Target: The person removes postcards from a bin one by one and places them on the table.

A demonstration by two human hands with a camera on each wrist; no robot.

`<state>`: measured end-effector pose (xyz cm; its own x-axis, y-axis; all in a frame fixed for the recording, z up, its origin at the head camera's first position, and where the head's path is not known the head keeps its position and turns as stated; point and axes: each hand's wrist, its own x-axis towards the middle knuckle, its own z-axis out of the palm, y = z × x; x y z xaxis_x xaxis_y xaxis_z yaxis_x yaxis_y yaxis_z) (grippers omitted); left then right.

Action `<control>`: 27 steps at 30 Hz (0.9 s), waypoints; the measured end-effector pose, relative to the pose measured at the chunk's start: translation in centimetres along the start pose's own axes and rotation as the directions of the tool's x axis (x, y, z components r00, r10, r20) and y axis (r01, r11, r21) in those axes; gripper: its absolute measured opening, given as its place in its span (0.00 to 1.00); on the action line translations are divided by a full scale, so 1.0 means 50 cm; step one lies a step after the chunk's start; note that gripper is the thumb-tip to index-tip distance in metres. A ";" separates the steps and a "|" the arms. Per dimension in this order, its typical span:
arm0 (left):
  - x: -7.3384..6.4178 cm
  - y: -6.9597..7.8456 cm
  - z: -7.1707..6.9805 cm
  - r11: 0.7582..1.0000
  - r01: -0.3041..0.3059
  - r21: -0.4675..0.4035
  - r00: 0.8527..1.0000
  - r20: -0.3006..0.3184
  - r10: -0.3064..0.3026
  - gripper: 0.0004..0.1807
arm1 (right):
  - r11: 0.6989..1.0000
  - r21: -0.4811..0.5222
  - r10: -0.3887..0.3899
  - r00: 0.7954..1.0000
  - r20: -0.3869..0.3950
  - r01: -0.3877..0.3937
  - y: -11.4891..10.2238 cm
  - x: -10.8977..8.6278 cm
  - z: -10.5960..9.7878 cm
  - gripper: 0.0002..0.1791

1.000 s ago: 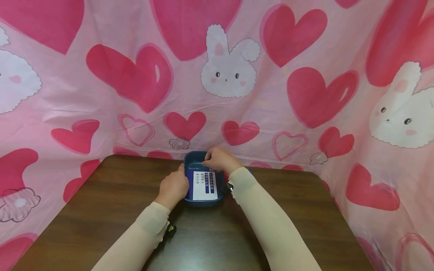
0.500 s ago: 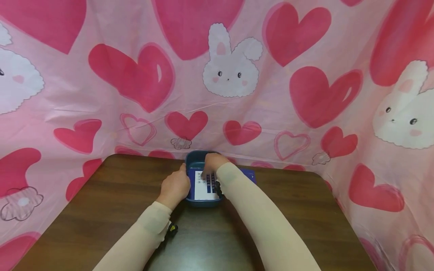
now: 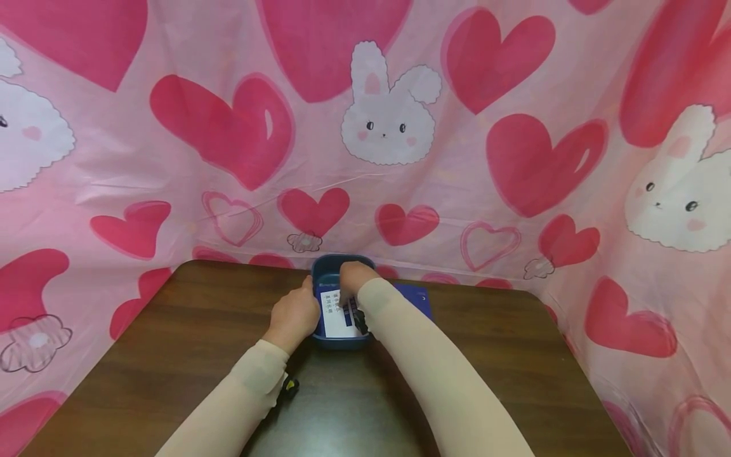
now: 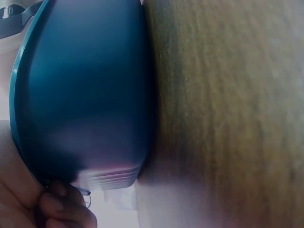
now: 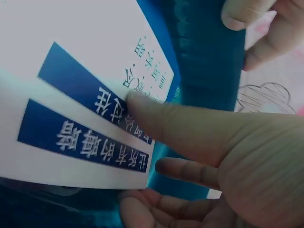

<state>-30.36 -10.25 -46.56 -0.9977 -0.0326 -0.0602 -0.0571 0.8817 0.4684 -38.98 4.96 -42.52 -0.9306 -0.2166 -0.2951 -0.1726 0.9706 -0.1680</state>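
Observation:
A dark blue plastic bin [image 3: 341,344] stands near the table's back edge. Inside it lies a white card [image 3: 337,325] with dark blue printed strips and lettering, over something blue. My left hand [image 3: 293,315] grips the bin's left rim, its fingers [image 4: 66,206] curled at the outer wall in the left wrist view. Reaching into the bin, my right hand [image 3: 354,279] pinches the card's edge. The right wrist view has the thumb [image 5: 156,116] on the printed face and other fingers behind the edge. My right hand and sleeve cover part of the card in the head view.
A flat dark blue item [image 3: 415,297] lies on the brown wooden table [image 3: 497,355] right of the bin, partly behind my right sleeve. Pink cloth [image 3: 320,158] with hearts and rabbits hangs close behind and along the sides.
My right hand has come from the bin's far part down to the card, which now sits slightly turned. More of the blue item at right shows. My left hand stays on the rim.

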 end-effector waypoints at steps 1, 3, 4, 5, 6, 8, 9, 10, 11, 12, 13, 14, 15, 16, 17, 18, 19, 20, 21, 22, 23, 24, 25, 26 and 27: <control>0.000 0.000 0.001 1.000 0.003 -0.001 1.000 -0.001 -0.003 0.39 | 1.000 0.005 -0.002 1.000 -0.005 0.002 0.002 0.005 -0.003 0.26; -0.008 0.007 -0.005 1.000 0.018 -0.003 1.000 0.010 -0.018 0.39 | 1.000 0.012 -0.020 1.000 -0.015 0.021 0.012 0.026 -0.001 0.23; -0.008 0.007 -0.005 1.000 0.018 0.003 1.000 0.008 -0.018 0.39 | 0.999 0.025 -0.035 0.999 -0.023 0.036 0.020 0.041 0.002 0.22; -0.009 0.007 -0.005 1.000 0.020 0.007 1.000 0.006 -0.020 0.39 | 0.998 0.048 -0.047 0.999 -0.027 0.048 0.026 0.053 0.005 0.21; -0.009 0.007 -0.006 1.000 0.022 0.010 1.000 0.007 -0.022 0.40 | 0.994 0.088 -0.056 0.998 -0.022 0.058 0.030 0.055 0.001 0.21; -0.011 0.007 -0.007 1.000 0.022 0.014 1.000 0.006 -0.023 0.40 | 0.979 0.185 -0.084 0.996 -0.015 0.085 0.038 0.052 -0.006 0.22; -0.013 0.007 -0.008 1.000 0.022 0.014 1.000 0.007 -0.022 0.41 | 0.966 0.239 -0.092 0.996 -0.020 0.094 0.041 0.047 -0.008 0.23; -0.014 0.007 -0.009 1.000 0.022 0.013 1.000 0.007 -0.022 0.41 | 0.949 0.301 -0.092 0.996 -0.015 0.093 0.040 0.028 -0.019 0.24; -0.014 0.006 -0.009 1.000 0.023 0.010 1.000 0.007 -0.023 0.41 | 0.931 0.354 -0.089 0.996 -0.015 0.088 0.038 0.008 -0.028 0.24; -0.013 0.006 -0.009 1.000 0.023 0.009 1.000 0.007 -0.023 0.41 | 0.914 0.396 -0.089 0.996 -0.018 0.089 0.039 -0.009 -0.035 0.24; -0.013 0.005 -0.009 1.000 0.024 0.008 1.000 0.009 -0.024 0.41 | 0.900 0.427 -0.085 0.996 -0.031 0.089 0.041 -0.020 -0.036 0.24; -0.012 0.005 -0.010 1.000 0.024 0.008 1.000 0.011 -0.024 0.41 | 0.886 0.455 -0.081 0.996 -0.041 0.091 0.047 -0.025 -0.037 0.24; -0.011 0.005 -0.009 1.000 0.025 0.009 1.000 0.013 -0.025 0.41 | 0.875 0.475 -0.079 0.995 -0.056 0.096 0.052 -0.030 -0.036 0.23; -0.011 0.005 -0.009 1.000 0.026 0.012 1.000 0.013 -0.026 0.41 | 0.864 0.493 -0.077 0.994 -0.073 0.103 0.059 -0.033 -0.035 0.21; -0.010 0.005 -0.009 1.000 0.026 0.014 1.000 0.012 -0.027 0.41 | 0.852 0.513 -0.074 0.993 -0.088 0.109 0.067 -0.033 -0.034 0.21; -0.009 0.006 -0.008 0.999 0.027 0.020 1.000 0.014 -0.027 0.41 | 0.841 0.528 -0.076 0.992 -0.105 0.121 0.076 -0.033 -0.032 0.19; -0.009 0.008 -0.009 0.999 0.027 0.023 1.000 0.013 -0.028 0.40 | 0.830 0.541 -0.081 0.989 -0.124 0.136 0.085 -0.033 -0.031 0.19; -0.009 0.008 -0.008 0.999 0.028 0.026 1.000 0.012 -0.029 0.40 | 0.810 0.566 -0.090 0.986 -0.140 0.154 0.095 -0.032 -0.029 0.18; -0.008 0.010 -0.008 0.999 0.029 0.031 1.000 0.010 -0.029 0.40 | 0.793 0.585 -0.093 0.983 -0.159 0.169 0.103 -0.036 -0.029 0.18; -0.009 0.011 -0.007 0.999 0.030 0.033 1.000 0.007 -0.030 0.40 | 0.774 0.607 -0.092 0.981 -0.172 0.179 0.112 -0.039 -0.029 0.18; -0.008 0.012 -0.007 0.999 0.029 0.035 1.000 0.005 -0.029 0.39 | 0.755 0.629 -0.091 0.979 -0.182 0.187 0.122 -0.043 -0.029 0.18; -0.007 0.012 -0.007 0.999 0.028 0.038 1.000 0.002 -0.028 0.39 | 0.735 0.649 -0.088 0.977 -0.195 0.196 0.132 -0.046 -0.027 0.19; -0.006 0.013 -0.007 0.999 0.028 0.037 1.000 -0.001 -0.028 0.39 | 0.714 0.672 -0.080 0.976 -0.204 0.199 0.143 -0.050 -0.026 0.20; -0.006 0.013 -0.007 0.999 0.028 0.034 1.000 -0.003 -0.028 0.39 | 0.688 0.697 -0.071 0.975 -0.210 0.200 0.155 -0.053 -0.024 0.21; -0.006 0.013 -0.006 0.999 0.027 0.032 1.000 -0.006 -0.027 0.38 | 0.667 0.718 -0.059 0.974 -0.218 0.201 0.167 -0.057 -0.022 0.22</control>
<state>-30.13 -9.79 -45.95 -0.9959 -0.0595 -0.0677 -0.0832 0.8951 0.4380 -38.15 13.81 -42.05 -0.9667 -0.2453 -0.0729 -0.0702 0.5283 -0.8461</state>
